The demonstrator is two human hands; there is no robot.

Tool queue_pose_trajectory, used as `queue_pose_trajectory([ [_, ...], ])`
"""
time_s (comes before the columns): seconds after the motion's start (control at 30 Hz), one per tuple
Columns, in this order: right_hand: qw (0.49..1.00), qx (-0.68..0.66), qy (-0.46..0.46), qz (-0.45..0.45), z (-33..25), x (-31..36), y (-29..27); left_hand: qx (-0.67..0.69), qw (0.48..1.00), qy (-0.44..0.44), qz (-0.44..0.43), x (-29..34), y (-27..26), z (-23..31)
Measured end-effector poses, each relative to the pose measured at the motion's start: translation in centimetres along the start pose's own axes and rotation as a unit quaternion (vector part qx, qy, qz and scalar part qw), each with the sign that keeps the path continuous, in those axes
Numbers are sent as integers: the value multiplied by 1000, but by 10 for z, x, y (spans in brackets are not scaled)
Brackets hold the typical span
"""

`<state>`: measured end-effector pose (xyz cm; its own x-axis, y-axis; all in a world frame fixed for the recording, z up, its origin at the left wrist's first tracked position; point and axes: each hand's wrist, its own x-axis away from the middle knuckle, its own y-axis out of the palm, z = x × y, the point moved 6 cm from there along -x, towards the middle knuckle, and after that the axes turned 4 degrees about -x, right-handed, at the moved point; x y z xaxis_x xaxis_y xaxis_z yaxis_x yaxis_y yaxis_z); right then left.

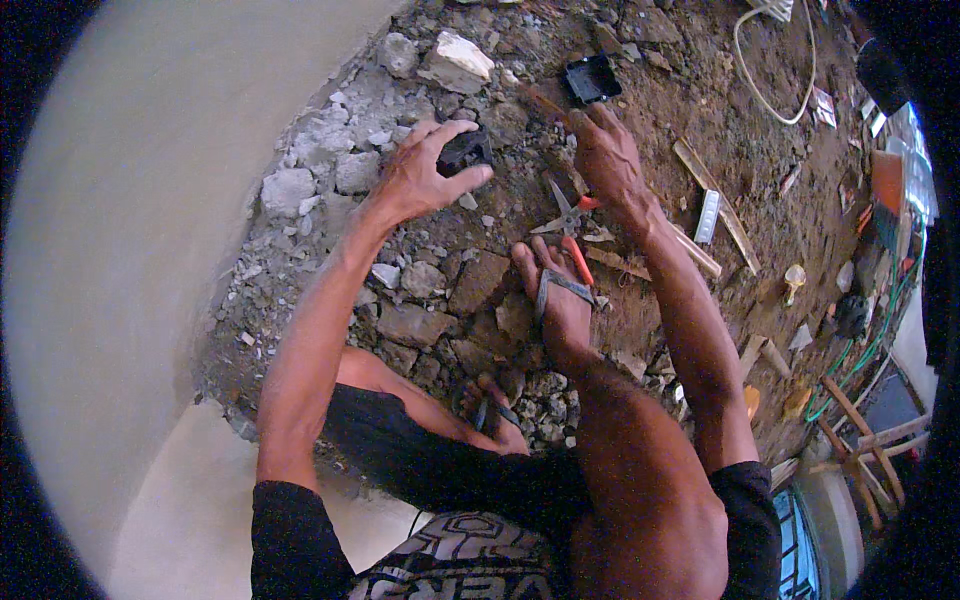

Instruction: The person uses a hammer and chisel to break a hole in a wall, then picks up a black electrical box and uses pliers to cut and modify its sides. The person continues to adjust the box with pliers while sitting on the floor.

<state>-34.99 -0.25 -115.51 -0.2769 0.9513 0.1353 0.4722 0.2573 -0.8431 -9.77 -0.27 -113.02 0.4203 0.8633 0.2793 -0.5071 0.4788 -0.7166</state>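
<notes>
My left hand [425, 172] has its thumb and fingers curved around a small black plastic box [466, 151], which rests on the rubble near the pale wall. Just to the right, my right hand [610, 160] points down with its fingers drawn together. A thin brownish stick-like thing [545, 103] runs up and left from those fingertips; whether it is gripped is hard to see. A second black box [593, 78], open side up, lies right beyond the right hand. Below that hand, scissors [566, 213] with red-orange handles lie spread on the dirt by my sandalled foot [562, 300].
A pale smooth wall [150, 200] bounds the left side. Broken concrete chunks [288, 191] lie along its foot. Wooden strips [718, 205] and a white slotted piece [707, 217] lie on the right. A pale cable loop [738, 50] and a green hose [850, 375] are farther off.
</notes>
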Motion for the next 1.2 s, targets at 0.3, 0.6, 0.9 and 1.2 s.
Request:
queue_pose_trajectory([
  [0.3,995,-81,27,-42,-77,62,-36,74,995,50,33,-13,2,10],
  [0.6,996,-22,2,-81,-105,49,-23,1,999,33,6,-17,5,5],
  [0.9,997,-24,10,-78,-108,31,-14,-109,994,8,-7,-29,8,5],
  [1.2,998,-31,13,-60,-99,25,-25,-123,983,134,35,-53,18,6],
])
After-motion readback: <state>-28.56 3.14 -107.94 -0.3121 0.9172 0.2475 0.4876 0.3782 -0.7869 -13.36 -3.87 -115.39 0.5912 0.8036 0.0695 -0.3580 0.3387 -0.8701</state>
